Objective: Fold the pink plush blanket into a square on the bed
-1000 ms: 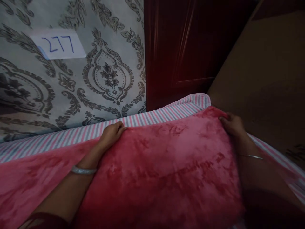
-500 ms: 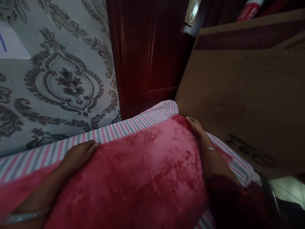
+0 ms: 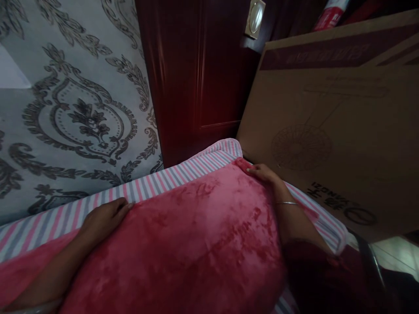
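Observation:
A plush red and pink blanket (image 3: 196,235) lies spread over a bed sheet with pink, grey and white stripes (image 3: 157,181). My left hand (image 3: 106,216) is at the blanket's far edge on the left. Its fingers are curled together on that edge, and their undersides are hidden. At the far right corner, my right hand (image 3: 263,173) grips the blanket between thumb and fingers. A thin bangle (image 3: 286,203) circles my right wrist.
Patterned grey wallpaper (image 3: 88,117) and a dark red door (image 3: 183,78) stand behind the bed. A large cardboard box (image 3: 353,131) rises close along the right side. A red and white object (image 3: 330,15) shows above its top edge.
My right hand has shifted slightly left at the corner, its thumb now over a small fold of blanket. My left hand stays at the edge. The view has moved slightly.

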The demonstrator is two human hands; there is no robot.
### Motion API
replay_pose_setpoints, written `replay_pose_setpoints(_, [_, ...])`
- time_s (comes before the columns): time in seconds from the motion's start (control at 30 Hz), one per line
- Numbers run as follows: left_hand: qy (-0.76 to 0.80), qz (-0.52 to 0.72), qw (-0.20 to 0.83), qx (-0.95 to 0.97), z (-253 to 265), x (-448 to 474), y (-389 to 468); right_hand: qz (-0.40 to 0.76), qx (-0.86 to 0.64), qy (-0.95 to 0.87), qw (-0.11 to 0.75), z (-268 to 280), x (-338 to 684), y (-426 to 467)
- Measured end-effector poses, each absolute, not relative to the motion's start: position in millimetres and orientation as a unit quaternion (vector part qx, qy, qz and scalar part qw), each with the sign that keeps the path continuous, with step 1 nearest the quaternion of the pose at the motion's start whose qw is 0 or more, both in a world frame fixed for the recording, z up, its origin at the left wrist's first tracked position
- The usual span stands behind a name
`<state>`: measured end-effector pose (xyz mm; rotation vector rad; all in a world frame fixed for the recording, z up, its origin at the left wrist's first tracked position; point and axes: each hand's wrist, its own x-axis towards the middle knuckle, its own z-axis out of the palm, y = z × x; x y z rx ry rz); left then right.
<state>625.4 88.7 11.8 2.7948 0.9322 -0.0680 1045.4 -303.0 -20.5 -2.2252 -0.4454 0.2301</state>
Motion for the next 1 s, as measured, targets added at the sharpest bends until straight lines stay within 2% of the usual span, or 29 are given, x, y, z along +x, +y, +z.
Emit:
replay_pose_setpoints(0.13, [0.337,-0.004,0.059,0.94,13,627,84,0.006,-0.901,-0.145,0.41,-30,1052,-298])
replay_pose_setpoints(0.23, [0.337,-0.009,0.041,0.94,13,628,82,-0.015,-0.902,-0.136,0.41,-33,1052,-297])
replay_pose_setpoints(0.37, [0.33,-0.043,0.058,0.941,14,629,86,0.013,-0.89,-0.134,0.436,-31,1049,-304])
replay_pose_setpoints(0.57, [0.317,-0.024,0.085,0.944,6,628,96,0.068,-0.832,-0.19,0.517,-27,1047,-306])
replay_pose_setpoints(0.67, [0.301,-0.023,0.083,0.95,5,627,94,0.072,-0.837,-0.216,0.497,-27,1049,-299])
replay_pose_setpoints(0.87, [0.324,0.022,0.073,0.943,16,627,83,-0.064,-0.874,-0.198,0.44,-33,1052,-288])
replay_pose_setpoints(1.0, [0.325,0.011,0.073,0.943,16,628,83,-0.084,-0.893,-0.185,0.401,-35,1049,-288])
